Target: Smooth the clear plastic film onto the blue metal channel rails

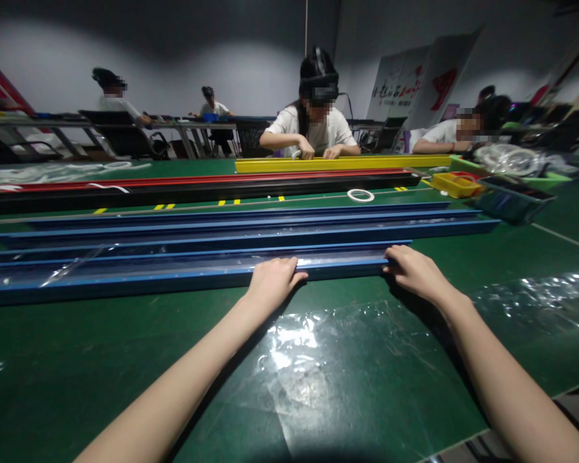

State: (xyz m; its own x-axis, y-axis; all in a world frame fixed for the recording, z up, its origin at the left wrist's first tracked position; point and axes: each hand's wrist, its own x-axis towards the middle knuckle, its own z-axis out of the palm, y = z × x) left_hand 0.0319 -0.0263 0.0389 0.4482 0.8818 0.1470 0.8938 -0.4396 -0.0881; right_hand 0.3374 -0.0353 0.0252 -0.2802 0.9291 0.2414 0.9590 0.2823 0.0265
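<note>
A long blue channel-shaped strip (343,270) lies lengthwise across the near part of the green table. My left hand (274,281) is closed over its near wall, a short way in from the right end, with the fingertips inside the channel. At that right end, my right hand (415,269) has its fingers curled around the corner, and part of them is hidden. Clear film (84,263) lies across the left part of this strip. More blue strips (328,233) lie parallel just behind it.
Clear plastic film (313,360) covers the tabletop in front. Behind lie black and red strips (212,186), a white ring (360,195) and a yellow strip (318,164), which a co-worker (313,128) handles. Bins (516,199) stand at the right.
</note>
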